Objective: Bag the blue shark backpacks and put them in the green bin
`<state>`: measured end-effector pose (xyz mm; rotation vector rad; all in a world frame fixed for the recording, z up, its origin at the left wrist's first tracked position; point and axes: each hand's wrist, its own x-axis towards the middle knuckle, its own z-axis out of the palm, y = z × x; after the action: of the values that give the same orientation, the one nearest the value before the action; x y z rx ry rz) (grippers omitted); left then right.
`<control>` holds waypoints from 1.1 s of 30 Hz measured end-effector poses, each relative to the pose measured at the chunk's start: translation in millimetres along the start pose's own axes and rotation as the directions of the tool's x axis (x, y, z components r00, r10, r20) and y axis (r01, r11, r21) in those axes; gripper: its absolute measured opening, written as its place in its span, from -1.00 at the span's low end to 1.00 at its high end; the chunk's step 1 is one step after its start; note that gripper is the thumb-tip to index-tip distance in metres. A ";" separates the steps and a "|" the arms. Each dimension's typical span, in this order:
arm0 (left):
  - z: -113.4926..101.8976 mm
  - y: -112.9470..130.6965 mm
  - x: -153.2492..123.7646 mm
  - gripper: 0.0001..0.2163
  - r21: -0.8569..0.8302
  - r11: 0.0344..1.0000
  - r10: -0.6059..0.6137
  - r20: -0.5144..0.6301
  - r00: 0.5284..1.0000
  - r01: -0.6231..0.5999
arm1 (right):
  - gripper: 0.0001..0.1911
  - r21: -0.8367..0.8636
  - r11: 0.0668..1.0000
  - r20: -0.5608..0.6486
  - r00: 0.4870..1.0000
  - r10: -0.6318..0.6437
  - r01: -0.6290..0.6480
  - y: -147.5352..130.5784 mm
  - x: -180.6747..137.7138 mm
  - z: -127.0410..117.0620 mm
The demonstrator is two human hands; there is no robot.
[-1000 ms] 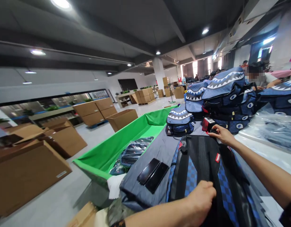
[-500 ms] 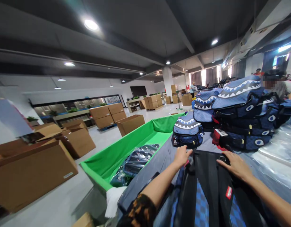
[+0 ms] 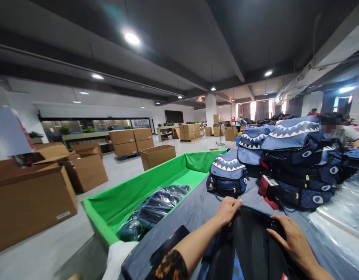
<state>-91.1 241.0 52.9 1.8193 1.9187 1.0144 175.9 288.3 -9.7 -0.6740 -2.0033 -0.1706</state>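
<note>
A blue-checked backpack point(image 3: 249, 249) lies back-side up on the grey table point(image 3: 197, 206) right in front of me, its black straps facing up. My left hand point(image 3: 227, 210) grips its top left corner. My right hand point(image 3: 291, 241) rests flat on its top right, fingers over a black buckle. Just beyond the hands stands a small blue shark-mouth bag point(image 3: 227, 175), and to its right a stack of blue shark-mouth backpacks point(image 3: 296, 159).
A green fabric bin point(image 3: 133, 194) at the table's left holds plastic-wrapped bags point(image 3: 156, 204). Cardboard boxes point(image 3: 30, 198) stand on the floor at left and farther back. Clear plastic sheets point(image 3: 345, 202) lie at right. A person sits behind the stack at far right.
My left hand moved from the backpack's near end up to its top corner. The view rose and swung, and both hands and the backpack now sit lower in frame.
</note>
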 end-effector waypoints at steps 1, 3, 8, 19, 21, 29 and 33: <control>-0.1 0.3 -9.6 -0.76 0.043 0.996 0.075 0.029 0.997 -0.076 | -0.56 -0.052 0.998 -0.021 0.999 -0.025 0.024 -4.2 -3.4 -2.2; 0.7 1.0 -24.2 -0.64 0.144 0.971 0.179 0.084 0.980 -0.190 | -0.58 -0.133 0.989 -0.021 0.997 -0.070 0.066 -15.3 -9.3 -6.8; 5.7 9.1 -25.8 -0.57 0.310 0.908 0.239 0.171 0.956 -0.282 | -0.57 -0.247 0.959 0.063 0.990 -0.124 0.136 -36.6 -15.5 -20.7; 28.7 -4.2 -98.6 -0.70 0.345 0.885 0.305 0.080 0.949 -0.313 | -0.51 -0.287 0.955 0.214 0.977 -0.018 0.080 -52.2 -47.8 -45.9; 31.6 -13.0 -103.2 -0.69 0.333 0.885 0.297 0.137 0.945 -0.327 | -0.54 -0.271 0.963 0.341 0.936 0.085 0.011 -52.2 -51.6 -46.8; 77.5 -28.5 -27.4 -0.75 0.271 0.923 0.171 0.349 0.921 -0.274 | -0.66 -0.424 0.901 0.659 0.651 0.378 -0.094 14.3 -16.2 1.0; 85.1 -21.8 12.1 -0.69 0.253 0.953 0.065 0.364 0.929 -0.165 | -0.58 -0.524 0.851 0.628 0.659 0.413 -0.034 25.6 1.6 19.7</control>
<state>-53.2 277.5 -18.5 2.1196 1.8165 0.4158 173.7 318.0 -22.4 -1.5071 -2.6334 -0.2739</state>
